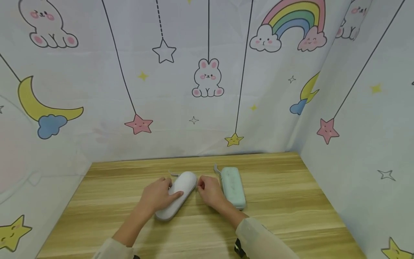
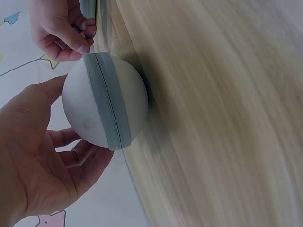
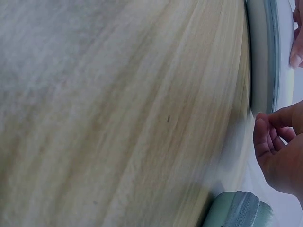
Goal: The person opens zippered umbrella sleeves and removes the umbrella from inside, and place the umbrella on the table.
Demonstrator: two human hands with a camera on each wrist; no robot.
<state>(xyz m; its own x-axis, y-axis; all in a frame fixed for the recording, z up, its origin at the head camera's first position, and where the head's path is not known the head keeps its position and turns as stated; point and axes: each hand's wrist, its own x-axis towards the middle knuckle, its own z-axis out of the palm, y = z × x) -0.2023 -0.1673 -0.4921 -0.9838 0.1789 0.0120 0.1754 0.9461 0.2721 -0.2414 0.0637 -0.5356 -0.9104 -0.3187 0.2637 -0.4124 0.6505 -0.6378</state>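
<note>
A white, rounded zippered case [image 1: 182, 190] with a grey zip band [image 2: 110, 101] lies slantwise on the wooden table. My left hand [image 1: 158, 194] grips it from the left, thumb across the top and fingers along its side. At the case's far right end is my right hand [image 1: 210, 190], its thumb and forefinger pinched together right at the zip band. The zipper pull between those fingertips is hidden. Just right of that hand, a mint-green zippered case [image 1: 233, 187] lies lengthwise, its near end [image 3: 241, 211] showing in the right wrist view.
A grey strap [image 1: 217, 168] sticks out from the green case's far left corner, and another small strap [image 1: 174, 175] shows beside the white case. Behind the table [image 1: 278, 201] hangs a white cloth [image 1: 178, 140] printed with stars and rabbits, continuing along both sides.
</note>
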